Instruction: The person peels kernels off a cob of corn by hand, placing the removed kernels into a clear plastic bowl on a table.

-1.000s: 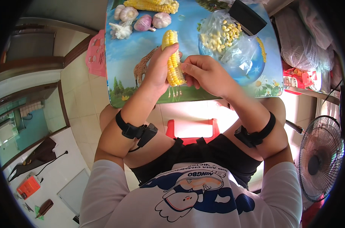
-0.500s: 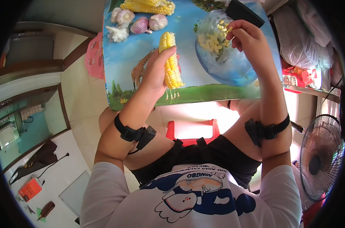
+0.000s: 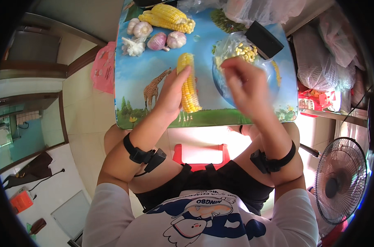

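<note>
My left hand (image 3: 170, 91) is wrapped round an ear of corn (image 3: 190, 92), held upright over the printed table; part of its side looks stripped of kernels. My right hand (image 3: 250, 84) hovers over the near part of a blue bowl (image 3: 219, 82), between the bowl and the corn. Motion smears its fingers, so whether anything is in them cannot be made out. A clear plastic bag (image 3: 228, 44) lies in the bowl, with loose yellow kernels (image 3: 247, 52) on it. My right hand hides much of the bowl.
More ears of corn (image 3: 166, 18) and several garlic bulbs (image 3: 157, 41) lie at the table's far left. A black box-like object (image 3: 264, 40) is beyond the bowl, near plastic bags (image 3: 263, 10). A standing fan (image 3: 341, 181) is at the right, a red stool (image 3: 201, 154) below the table.
My right hand has come away from the kernels, moving nearer to me and left toward the corn. The left hand still grips the ear. The whole view has shifted slightly.
</note>
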`<state>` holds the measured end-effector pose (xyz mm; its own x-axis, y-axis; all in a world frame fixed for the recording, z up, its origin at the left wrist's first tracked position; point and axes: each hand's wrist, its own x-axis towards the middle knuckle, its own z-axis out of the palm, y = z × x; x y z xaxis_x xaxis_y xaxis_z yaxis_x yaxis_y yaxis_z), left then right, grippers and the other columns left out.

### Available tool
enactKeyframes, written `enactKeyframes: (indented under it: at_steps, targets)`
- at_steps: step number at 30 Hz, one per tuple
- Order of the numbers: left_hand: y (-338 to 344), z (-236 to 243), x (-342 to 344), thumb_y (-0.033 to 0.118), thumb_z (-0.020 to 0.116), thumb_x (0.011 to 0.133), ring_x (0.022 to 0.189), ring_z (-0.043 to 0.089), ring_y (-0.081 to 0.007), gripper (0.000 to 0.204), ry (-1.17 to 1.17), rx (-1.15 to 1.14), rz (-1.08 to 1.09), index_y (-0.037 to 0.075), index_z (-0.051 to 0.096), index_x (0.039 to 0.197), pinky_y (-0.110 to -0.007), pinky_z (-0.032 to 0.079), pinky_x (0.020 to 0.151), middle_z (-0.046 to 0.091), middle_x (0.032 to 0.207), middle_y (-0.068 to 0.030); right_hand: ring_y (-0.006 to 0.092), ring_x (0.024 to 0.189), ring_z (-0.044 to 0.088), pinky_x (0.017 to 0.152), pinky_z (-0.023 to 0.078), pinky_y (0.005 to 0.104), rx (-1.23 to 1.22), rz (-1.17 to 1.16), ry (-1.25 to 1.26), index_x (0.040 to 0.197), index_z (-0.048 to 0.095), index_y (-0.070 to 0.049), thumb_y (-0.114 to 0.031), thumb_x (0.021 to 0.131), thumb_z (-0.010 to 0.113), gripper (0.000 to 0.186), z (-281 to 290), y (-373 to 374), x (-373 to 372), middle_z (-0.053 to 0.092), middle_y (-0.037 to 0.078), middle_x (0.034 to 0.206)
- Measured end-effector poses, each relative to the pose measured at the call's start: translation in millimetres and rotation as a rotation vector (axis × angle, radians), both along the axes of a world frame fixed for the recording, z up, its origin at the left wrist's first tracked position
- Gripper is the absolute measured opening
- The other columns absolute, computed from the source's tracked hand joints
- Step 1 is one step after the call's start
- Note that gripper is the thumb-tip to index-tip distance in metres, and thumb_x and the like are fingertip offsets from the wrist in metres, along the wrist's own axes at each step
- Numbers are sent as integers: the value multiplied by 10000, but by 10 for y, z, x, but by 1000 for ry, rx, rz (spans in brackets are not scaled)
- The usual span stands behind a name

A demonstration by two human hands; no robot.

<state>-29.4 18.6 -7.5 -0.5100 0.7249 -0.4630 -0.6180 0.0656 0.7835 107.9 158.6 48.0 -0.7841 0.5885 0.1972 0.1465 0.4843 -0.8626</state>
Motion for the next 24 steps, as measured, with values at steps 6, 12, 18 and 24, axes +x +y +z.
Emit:
enactKeyframes:
  at_steps: [6, 12, 18, 24]
  targets:
    - [27, -11, 60, 394, 479, 1002, 800, 516, -76, 355, 156, 22, -54, 65, 545, 1118, -252, 439, 693, 535, 891, 3, 327, 594, 634, 568, 488, 435, -22, 207, -338, 799, 649, -37, -454, 835, 666, 419, -207, -334, -82, 624, 134, 628]
    - [28, -8, 85, 380, 496, 1000, 804, 495, -73, 355, 175, 36, -39, 47, 547, 1112, -250, 423, 706, 521, 899, 3, 355, 598, 622, 568, 487, 459, 74, 271, -299, 766, 595, -31, -383, 898, 595, 376, -240, -320, -93, 620, 148, 625]
    - [59, 45, 97, 374, 508, 998, 820, 492, -78, 351, 233, -20, -7, 40, 550, 1098, -258, 422, 728, 522, 914, -3, 319, 562, 618, 542, 504, 423, 496, 216, -175, 765, 571, -42, -311, 891, 581, 297, -363, -381, -134, 606, 135, 604]
    - [43, 0, 72, 370, 506, 1001, 820, 490, -76, 345, 212, -6, 16, 41, 555, 1095, -256, 420, 730, 530, 927, 0, 295, 560, 595, 518, 493, 415, 588, 216, -195, 768, 539, -54, -219, 859, 582, 193, -368, -409, -152, 568, 118, 592]
